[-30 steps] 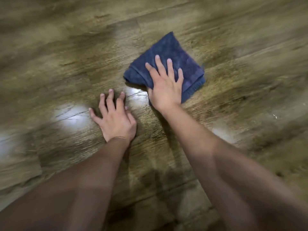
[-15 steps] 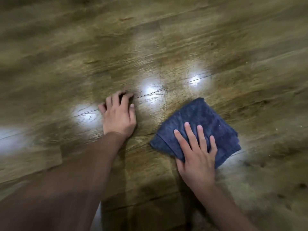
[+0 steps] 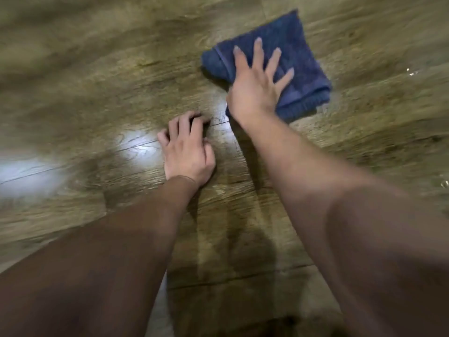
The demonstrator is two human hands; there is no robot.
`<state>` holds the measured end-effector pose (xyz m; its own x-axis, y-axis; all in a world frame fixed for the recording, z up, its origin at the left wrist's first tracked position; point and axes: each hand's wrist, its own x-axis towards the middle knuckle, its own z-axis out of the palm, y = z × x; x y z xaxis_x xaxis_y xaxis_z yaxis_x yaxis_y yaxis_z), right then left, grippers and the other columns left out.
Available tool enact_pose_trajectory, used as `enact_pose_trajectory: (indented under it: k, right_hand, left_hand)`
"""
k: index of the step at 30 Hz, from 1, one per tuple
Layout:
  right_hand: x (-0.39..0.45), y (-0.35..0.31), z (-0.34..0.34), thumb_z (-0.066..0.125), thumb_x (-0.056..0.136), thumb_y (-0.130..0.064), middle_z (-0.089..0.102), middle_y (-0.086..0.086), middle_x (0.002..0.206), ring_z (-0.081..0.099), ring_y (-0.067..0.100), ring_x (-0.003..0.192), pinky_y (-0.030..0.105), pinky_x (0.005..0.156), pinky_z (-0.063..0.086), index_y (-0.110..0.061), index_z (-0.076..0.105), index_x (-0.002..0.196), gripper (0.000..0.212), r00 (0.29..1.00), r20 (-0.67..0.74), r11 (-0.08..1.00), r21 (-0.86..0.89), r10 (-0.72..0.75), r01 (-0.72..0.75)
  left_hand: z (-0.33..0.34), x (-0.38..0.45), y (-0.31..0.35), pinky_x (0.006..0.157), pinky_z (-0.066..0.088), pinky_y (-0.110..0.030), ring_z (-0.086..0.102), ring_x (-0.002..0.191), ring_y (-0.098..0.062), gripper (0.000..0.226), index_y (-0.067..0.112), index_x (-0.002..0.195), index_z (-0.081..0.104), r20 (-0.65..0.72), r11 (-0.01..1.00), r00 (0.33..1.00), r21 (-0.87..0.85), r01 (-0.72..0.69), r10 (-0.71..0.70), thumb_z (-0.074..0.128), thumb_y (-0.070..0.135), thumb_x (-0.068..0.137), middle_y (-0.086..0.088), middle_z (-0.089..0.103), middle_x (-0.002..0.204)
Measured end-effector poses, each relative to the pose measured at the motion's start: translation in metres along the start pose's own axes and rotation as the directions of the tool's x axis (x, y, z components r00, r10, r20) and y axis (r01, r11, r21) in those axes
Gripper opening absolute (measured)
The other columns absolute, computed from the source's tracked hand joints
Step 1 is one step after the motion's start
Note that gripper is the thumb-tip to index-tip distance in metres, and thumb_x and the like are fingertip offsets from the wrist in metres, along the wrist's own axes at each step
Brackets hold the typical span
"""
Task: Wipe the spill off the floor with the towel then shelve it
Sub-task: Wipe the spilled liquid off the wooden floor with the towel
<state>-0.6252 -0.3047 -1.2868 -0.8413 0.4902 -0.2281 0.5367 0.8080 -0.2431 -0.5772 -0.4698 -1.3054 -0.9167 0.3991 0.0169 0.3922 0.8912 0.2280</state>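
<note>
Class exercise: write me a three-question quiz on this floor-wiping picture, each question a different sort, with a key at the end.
1. True or false: the right hand presses flat, fingers spread, on the folded dark blue terry towel.
2. Multiple choice: the left hand rests on A) the towel, B) the brown wood-plank floor, C) a shelf.
3. Fill in: the left hand's fingers are ____, not straight.

Key: 1 true; 2 B; 3 curled.
</note>
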Motion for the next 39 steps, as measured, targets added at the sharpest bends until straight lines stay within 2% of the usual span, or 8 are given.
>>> enact_pose_trajectory:
  k: [4,8,11,17,23,28,31,39]
  right_hand:
    - [-0.002,0.006,-0.005,0.058,0.09,-0.012,-0.002,0.002,0.169,-0.005,0.04,0.153,0.068,0.116,-0.001,-0.04,0.019,0.156,0.082,0.995,0.01,0.995,-0.008,-0.1,0.1]
    - [-0.077,0.043,0.005,0.06,0.088,-0.024,0.007,-0.005,0.169,0.005,0.033,0.154,0.061,0.118,0.01,-0.042,0.027,0.154,0.076,0.951,-0.001,0.949,-0.078,-0.308,0.307]
    - [-0.148,0.074,0.013,0.064,0.083,-0.026,0.016,-0.004,0.168,0.014,0.033,0.153,0.06,0.116,0.017,-0.038,0.035,0.152,0.076,0.932,0.029,0.924,-0.127,-0.361,0.361]
    - [-0.223,0.12,0.019,0.045,0.084,-0.035,0.028,0.0,0.164,0.029,0.034,0.149,0.062,0.111,0.025,-0.035,0.044,0.149,0.066,0.9,0.112,0.869,-0.236,-0.421,0.435]
    - [-0.159,0.076,0.011,0.072,0.075,-0.026,0.029,0.003,0.163,0.029,0.04,0.145,0.065,0.105,0.027,-0.034,0.042,0.149,0.08,0.947,0.065,0.931,-0.17,-0.315,0.322]
    - [-0.028,0.032,-0.005,0.058,0.089,-0.025,0.014,0.0,0.167,0.013,0.039,0.151,0.067,0.114,0.013,-0.036,0.03,0.153,0.071,0.991,-0.006,0.987,-0.088,-0.136,0.135]
    - [0.024,0.023,-0.014,0.058,0.089,-0.022,0.015,0.002,0.166,0.015,0.039,0.149,0.067,0.114,0.012,-0.036,0.029,0.152,0.071,0.995,-0.003,0.991,-0.079,-0.104,0.103]
    - [-0.078,0.054,0.004,0.064,0.081,-0.027,0.033,-0.006,0.16,0.036,0.031,0.139,0.054,0.108,0.028,-0.038,0.042,0.145,0.068,0.973,-0.116,0.977,-0.099,-0.198,0.187]
  left_hand:
    - [-0.001,0.0,0.001,0.095,0.025,-0.043,0.044,0.123,-0.03,0.047,0.021,0.122,0.058,-0.004,1.0,1.0,-0.009,-0.002,0.002,0.05,0.027,0.076,-0.002,0.052,0.137]
    - [-0.002,0.001,-0.001,0.096,0.027,-0.046,0.043,0.123,-0.032,0.05,0.017,0.12,0.057,0.026,1.0,1.0,0.012,0.003,-0.003,0.049,0.027,0.073,-0.006,0.05,0.138]
    - [-0.004,0.001,-0.001,0.098,0.029,-0.047,0.043,0.125,-0.03,0.053,0.021,0.122,0.057,0.049,1.0,0.999,-0.026,0.002,0.0,0.045,0.027,0.071,-0.002,0.05,0.139]
    - [-0.006,0.003,-0.001,0.098,0.031,-0.049,0.042,0.126,-0.028,0.055,0.022,0.123,0.058,0.087,1.0,0.996,0.012,0.006,-0.007,0.038,0.029,0.072,-0.001,0.049,0.14]
    - [-0.007,0.003,-0.001,0.098,0.034,-0.051,0.043,0.125,-0.029,0.052,0.023,0.119,0.057,0.097,1.0,0.995,0.017,-0.004,0.003,0.04,0.028,0.07,-0.001,0.049,0.139]
    - [-0.006,0.002,0.0,0.1,0.033,-0.051,0.042,0.127,-0.031,0.048,0.019,0.115,0.055,0.117,0.999,0.993,0.045,-0.004,-0.002,0.043,0.029,0.07,-0.003,0.048,0.141]
    - [-0.005,0.001,0.0,0.099,0.031,-0.05,0.041,0.125,-0.032,0.047,0.017,0.114,0.055,0.1,0.999,0.995,0.043,-0.005,0.0,0.043,0.028,0.07,-0.003,0.047,0.139]
    - [-0.004,0.001,0.001,0.099,0.03,-0.05,0.041,0.126,-0.033,0.044,0.016,0.113,0.054,0.062,0.999,0.998,0.03,-0.016,0.014,0.044,0.026,0.071,-0.005,0.048,0.138]
